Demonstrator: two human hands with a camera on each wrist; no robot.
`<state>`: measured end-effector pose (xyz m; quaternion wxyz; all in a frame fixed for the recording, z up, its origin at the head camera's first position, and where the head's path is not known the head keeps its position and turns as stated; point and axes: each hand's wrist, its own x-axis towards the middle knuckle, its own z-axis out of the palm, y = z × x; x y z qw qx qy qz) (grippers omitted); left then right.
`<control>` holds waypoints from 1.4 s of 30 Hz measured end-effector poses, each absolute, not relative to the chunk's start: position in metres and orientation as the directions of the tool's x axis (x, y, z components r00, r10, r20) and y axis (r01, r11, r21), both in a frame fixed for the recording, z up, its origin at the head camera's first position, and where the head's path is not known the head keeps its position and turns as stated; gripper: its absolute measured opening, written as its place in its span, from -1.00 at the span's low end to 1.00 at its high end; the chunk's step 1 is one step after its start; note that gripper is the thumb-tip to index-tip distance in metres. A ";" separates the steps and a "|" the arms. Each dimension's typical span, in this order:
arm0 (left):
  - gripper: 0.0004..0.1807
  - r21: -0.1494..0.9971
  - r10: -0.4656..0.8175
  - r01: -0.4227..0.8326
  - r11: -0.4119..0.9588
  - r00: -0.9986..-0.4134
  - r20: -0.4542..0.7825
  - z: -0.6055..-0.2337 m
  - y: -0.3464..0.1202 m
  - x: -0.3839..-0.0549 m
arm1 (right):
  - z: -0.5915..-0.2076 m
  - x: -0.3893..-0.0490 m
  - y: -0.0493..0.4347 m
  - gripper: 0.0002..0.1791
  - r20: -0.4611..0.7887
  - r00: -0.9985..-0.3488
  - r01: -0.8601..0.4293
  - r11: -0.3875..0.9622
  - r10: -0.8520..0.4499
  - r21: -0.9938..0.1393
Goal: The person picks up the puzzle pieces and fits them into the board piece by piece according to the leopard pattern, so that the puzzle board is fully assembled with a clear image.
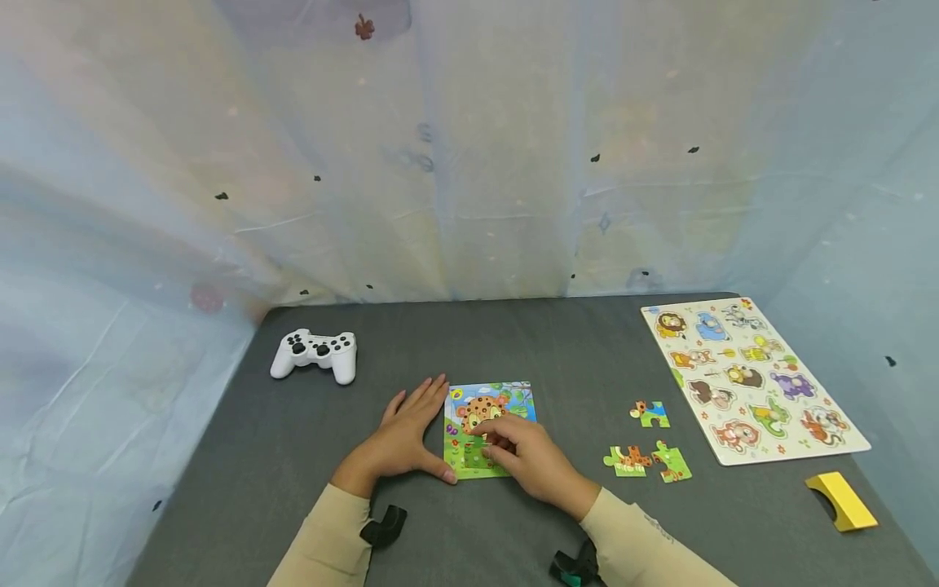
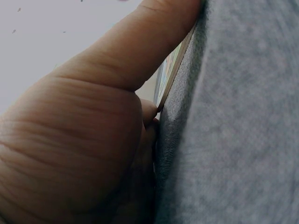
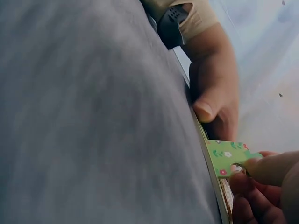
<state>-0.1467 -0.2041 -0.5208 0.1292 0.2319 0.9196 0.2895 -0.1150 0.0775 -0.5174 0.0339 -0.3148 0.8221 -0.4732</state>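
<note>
A small jigsaw puzzle board (image 1: 452, 414) with a spotted leopard cartoon lies flat at the middle of the table. My left hand (image 1: 402, 439) rests along its left side with fingers extended, the thumb at the lower left corner. Over the lower part of the board, my right hand (image 1: 534, 458) pinches a green flowered puzzle piece (image 3: 228, 156) between thumb and fingers. That piece is tilted against the board in the right wrist view. Three loose puzzle pieces lie to the right: one blue and green (image 1: 654, 415), one spotted (image 1: 628, 462), one mostly green (image 1: 672, 462).
At the back left of the grey table (image 1: 411, 342) lies a white game controller (image 1: 315, 353). A large animal peg board (image 1: 763, 408) occupies the right side, with a yellow arch block (image 1: 844, 501) in front of it. Pale curtains (image 1: 506, 163) surround the table.
</note>
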 end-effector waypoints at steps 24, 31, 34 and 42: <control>0.65 0.596 0.505 0.355 0.720 -0.857 -0.100 -0.519 -0.203 -0.147 | -0.520 -0.111 0.048 -0.77 0.210 -0.791 -0.560 0.541 -0.575 -0.627; 0.65 0.594 0.505 0.358 0.721 -0.858 -0.096 -0.521 -0.204 -0.148 | -0.519 -0.108 0.048 -0.85 0.239 -0.798 -0.574 0.575 -0.553 -0.583; 0.65 0.592 0.503 0.357 0.723 -0.859 -0.097 -0.521 -0.204 -0.147 | -0.518 -0.108 0.048 -0.87 0.265 -0.796 -0.589 0.599 -0.544 -0.542; 0.65 0.586 0.501 0.355 0.728 -0.859 -0.102 -0.519 -0.203 -0.147 | -0.520 -0.106 0.049 -0.83 0.281 -0.789 -0.607 0.622 -0.547 -0.494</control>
